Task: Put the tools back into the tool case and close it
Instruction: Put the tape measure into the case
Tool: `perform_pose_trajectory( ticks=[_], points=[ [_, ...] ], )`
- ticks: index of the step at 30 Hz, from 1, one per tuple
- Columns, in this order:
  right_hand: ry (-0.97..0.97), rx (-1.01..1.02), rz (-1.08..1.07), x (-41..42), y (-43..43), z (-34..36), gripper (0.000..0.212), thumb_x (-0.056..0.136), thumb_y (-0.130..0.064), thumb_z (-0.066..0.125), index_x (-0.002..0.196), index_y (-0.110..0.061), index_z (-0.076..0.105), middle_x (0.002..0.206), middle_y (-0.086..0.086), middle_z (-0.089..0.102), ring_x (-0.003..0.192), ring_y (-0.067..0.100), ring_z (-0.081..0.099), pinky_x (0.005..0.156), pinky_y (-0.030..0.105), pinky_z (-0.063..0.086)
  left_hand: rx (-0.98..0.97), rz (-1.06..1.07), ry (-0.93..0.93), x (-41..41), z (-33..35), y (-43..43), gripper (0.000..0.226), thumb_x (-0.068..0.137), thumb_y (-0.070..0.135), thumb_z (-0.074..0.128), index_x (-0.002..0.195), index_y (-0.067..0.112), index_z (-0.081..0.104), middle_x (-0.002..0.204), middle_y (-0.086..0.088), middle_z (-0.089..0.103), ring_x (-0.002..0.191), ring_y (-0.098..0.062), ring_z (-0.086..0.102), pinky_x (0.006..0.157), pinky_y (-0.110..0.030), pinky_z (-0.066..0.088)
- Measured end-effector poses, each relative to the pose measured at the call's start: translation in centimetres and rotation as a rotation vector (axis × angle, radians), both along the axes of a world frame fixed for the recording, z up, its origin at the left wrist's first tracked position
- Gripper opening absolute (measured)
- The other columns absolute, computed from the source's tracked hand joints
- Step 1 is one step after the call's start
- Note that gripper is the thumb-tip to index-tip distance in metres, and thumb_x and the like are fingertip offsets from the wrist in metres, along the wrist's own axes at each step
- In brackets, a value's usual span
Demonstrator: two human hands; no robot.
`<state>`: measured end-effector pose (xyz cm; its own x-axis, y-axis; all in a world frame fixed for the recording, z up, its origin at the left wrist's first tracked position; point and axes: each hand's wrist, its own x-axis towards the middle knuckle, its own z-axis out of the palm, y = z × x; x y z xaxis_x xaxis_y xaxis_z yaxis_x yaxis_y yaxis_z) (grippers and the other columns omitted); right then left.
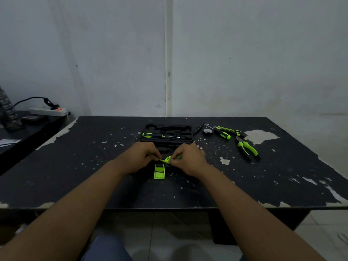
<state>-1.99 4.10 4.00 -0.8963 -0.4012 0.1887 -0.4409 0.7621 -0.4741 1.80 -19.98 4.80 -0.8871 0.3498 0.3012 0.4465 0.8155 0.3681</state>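
The black tool case [188,129] lies open at the table's middle back, with one green-and-black screwdriver [160,136] seated in its tray. Just in front of it my left hand [139,157] and my right hand [190,159] meet and pinch a small bright green part [166,159] between their fingertips. A green holder [159,171] stands on the table right under that part. To the right of the case lie a tape roll [207,131], another screwdriver [222,133], a green-handled tool [228,129] and pliers [247,148].
The worn black table [75,166] stands against a pale wall. A thin dark tool [198,128] lies beside the case. On a side surface at the left sits a white power strip [48,110] with a cable.
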Motion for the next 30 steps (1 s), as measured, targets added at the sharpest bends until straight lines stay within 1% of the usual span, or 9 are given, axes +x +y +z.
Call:
perform_pose_trajectory(
  ticks=[5,7,8,14,17,21,25,26,30],
  points=[
    [-0.068,-0.033,0.018,-0.5,-0.2,-0.3,0.013,0.076,-0.057,0.074,0.065,-0.058,0.070,0.095,-0.029,0.069,0.118,0.017,0.055,0.107,0.051,0.042,-0.014,0.006,0.011,0.2,0.1,-0.2,0.018,0.089,0.019,0.081,0.100,0.033,0.082,0.093,0.018,0.069,0.089,0.000,0.067,0.081,-0.015,0.051],
    [-0.086,-0.036,0.023,-0.9,-0.4,-0.6,0.003,0.067,-0.066,0.067,0.068,-0.065,0.069,0.091,-0.030,0.071,0.113,0.015,0.060,0.104,0.052,0.048,-0.025,0.009,0.007,0.4,0.2,-0.2,0.014,0.090,0.024,0.080,0.100,0.033,0.082,0.093,0.018,0.070,0.089,0.001,0.067,0.083,-0.016,0.054],
    [-0.094,-0.049,0.023,-1.1,-0.4,-0.7,0.010,0.063,-0.069,0.064,0.069,-0.066,0.070,0.090,-0.030,0.072,0.111,0.015,0.062,0.103,0.051,0.050,-0.034,0.015,0.005,0.5,0.3,-0.3,0.012,0.091,0.026,0.079,0.100,0.033,0.082,0.093,0.018,0.070,0.089,0.001,0.067,0.083,-0.017,0.054],
    [-0.090,-0.024,-0.028,-1.0,-0.7,-0.1,0.007,0.069,-0.057,0.077,0.067,-0.051,0.074,0.088,-0.024,0.073,0.114,0.017,0.061,0.105,0.049,0.046,-0.026,0.035,0.012,0.7,0.4,-1.0,0.016,0.089,0.023,0.081,0.099,0.036,0.083,0.090,0.017,0.071,0.084,0.000,0.068,0.078,-0.018,0.054],
    [-0.104,-0.042,-0.014,-1.0,-0.6,-0.4,0.010,0.066,-0.062,0.071,0.071,-0.055,0.074,0.085,-0.024,0.073,0.112,0.017,0.062,0.105,0.050,0.048,-0.041,0.043,-0.008,0.7,0.4,-1.2,0.017,0.089,0.021,0.081,0.098,0.036,0.083,0.089,0.017,0.071,0.084,-0.001,0.067,0.080,-0.024,0.056],
    [-0.115,-0.091,0.008,-1.2,-0.7,-0.6,0.025,0.055,-0.071,0.060,0.074,-0.060,0.073,0.082,-0.027,0.072,0.107,0.016,0.064,0.100,0.049,0.053,-0.064,0.059,-0.034,0.7,0.5,-1.2,0.019,0.090,0.020,0.079,0.098,0.037,0.082,0.091,0.016,0.071,0.085,-0.002,0.067,0.082,-0.026,0.056],
    [-0.053,-0.078,0.037,-0.9,-0.5,-0.5,0.005,0.066,-0.065,0.066,0.070,-0.067,0.067,0.090,-0.026,0.070,0.112,0.017,0.062,0.105,0.051,0.048,-0.076,0.092,-0.046,0.8,0.6,-0.7,0.024,0.090,0.016,0.070,0.096,0.036,0.082,0.093,0.017,0.072,0.087,-0.004,0.068,0.085,-0.028,0.055],
    [-0.035,-0.083,0.037,-0.8,-0.4,-0.6,0.006,0.070,-0.062,0.067,0.069,-0.068,0.065,0.093,-0.026,0.069,0.114,0.017,0.061,0.107,0.051,0.046,-0.083,0.098,-0.047,0.9,0.7,-0.6,0.025,0.089,0.016,0.068,0.096,0.035,0.082,0.093,0.017,0.072,0.086,-0.004,0.068,0.085,-0.029,0.055],
    [0.012,-0.100,0.033,-0.3,0.1,-1.2,0.007,0.079,-0.057,0.069,0.073,-0.055,0.071,0.104,-0.025,0.068,0.119,0.015,0.054,0.111,0.051,0.037,-0.114,0.133,-0.032,0.9,0.7,0.0,0.025,0.088,0.017,0.064,0.095,0.033,0.082,0.091,0.017,0.074,0.080,-0.005,0.067,0.081,-0.026,0.054]
  ],
)
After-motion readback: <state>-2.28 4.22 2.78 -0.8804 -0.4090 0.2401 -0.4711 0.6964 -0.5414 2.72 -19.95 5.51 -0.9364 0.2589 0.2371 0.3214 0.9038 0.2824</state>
